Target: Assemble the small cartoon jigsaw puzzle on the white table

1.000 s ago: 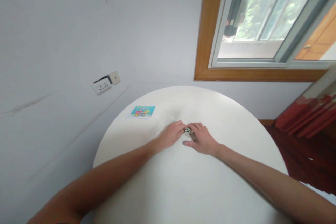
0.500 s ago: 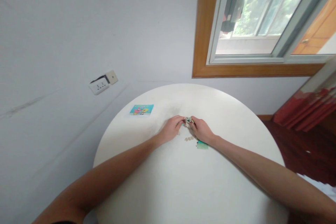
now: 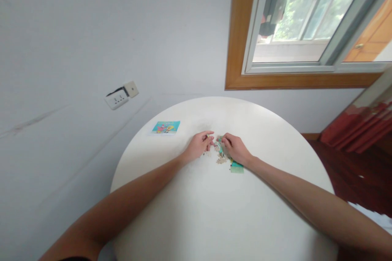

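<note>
1. I see the puzzle pieces (image 3: 220, 154) in 1 small loose heap mid-table, between both hands.
2. Left hand (image 3: 199, 146): fingertips pinched together at the heap's left edge; I cannot tell if they hold a piece.
3. Right hand (image 3: 236, 151): fingers curled, tips touching the heap; grip unclear.
4. Teal piece (image 3: 237, 167) lies just beside the right wrist.
5. Picture card (image 3: 165, 127) lies well apart, far-left on the round white table (image 3: 214, 212).

Both bare forearms (image 3: 147, 183) stretch forward and converge. The left hand (image 3: 199, 147), palm down, pinches thumb to forefinger; the right hand (image 3: 236, 151), just beside it, curls knuckles-up, fingertips tucked under.
</note>
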Tool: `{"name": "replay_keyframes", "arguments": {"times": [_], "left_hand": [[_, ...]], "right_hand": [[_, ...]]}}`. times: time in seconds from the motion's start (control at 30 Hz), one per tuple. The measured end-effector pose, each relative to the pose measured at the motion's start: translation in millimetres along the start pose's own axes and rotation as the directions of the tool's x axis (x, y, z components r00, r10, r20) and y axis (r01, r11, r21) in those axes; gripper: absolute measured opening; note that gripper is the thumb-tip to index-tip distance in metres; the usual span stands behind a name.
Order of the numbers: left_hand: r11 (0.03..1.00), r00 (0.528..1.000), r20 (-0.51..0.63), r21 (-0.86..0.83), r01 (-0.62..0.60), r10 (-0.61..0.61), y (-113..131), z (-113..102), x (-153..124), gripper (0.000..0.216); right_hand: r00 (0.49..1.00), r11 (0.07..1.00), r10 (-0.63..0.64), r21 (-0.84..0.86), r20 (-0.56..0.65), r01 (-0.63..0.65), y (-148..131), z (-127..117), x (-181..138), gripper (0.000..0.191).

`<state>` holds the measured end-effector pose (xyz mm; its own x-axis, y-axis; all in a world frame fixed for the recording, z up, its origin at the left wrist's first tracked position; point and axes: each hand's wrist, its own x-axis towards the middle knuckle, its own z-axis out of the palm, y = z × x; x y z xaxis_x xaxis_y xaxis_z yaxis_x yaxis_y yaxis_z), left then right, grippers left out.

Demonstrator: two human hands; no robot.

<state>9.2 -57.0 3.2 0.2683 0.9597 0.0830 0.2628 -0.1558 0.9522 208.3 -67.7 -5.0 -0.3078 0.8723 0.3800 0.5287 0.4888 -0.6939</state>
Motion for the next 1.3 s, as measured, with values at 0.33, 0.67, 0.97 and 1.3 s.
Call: {"name": "replay_keyframes", "arguments": {"times": [0.33,0.67,0.97,1.3], "left_hand": [[0.992,0.992,0.048,-0.055,-0.115,0.118,-6,1,3,0.055],[0.997,0.997,0.065,-0.069,-0.026,0.03,-1,-9,-1,0.048],[0.997,0.999,0.001,-0.067,0.038,-0.038,6,-3,-1,0.042],[0.993,0.999,-0.028,-0.114,0.036,-0.04,3,-6,4,0.039]], "right_hand": [[0.989,0.988,-0.141,0.073,0.035,0.139,0,1,0,0.034],[0.941,0.952,-0.199,-0.175,0.275,0.252,-17,-15,-25,0.058],[0.968,0.975,-0.17,-0.113,0.184,0.192,-11,4,-13,0.007],[0.998,0.987,-0.017,0.16,-0.058,0.026,2,0,6,0.022]]}}
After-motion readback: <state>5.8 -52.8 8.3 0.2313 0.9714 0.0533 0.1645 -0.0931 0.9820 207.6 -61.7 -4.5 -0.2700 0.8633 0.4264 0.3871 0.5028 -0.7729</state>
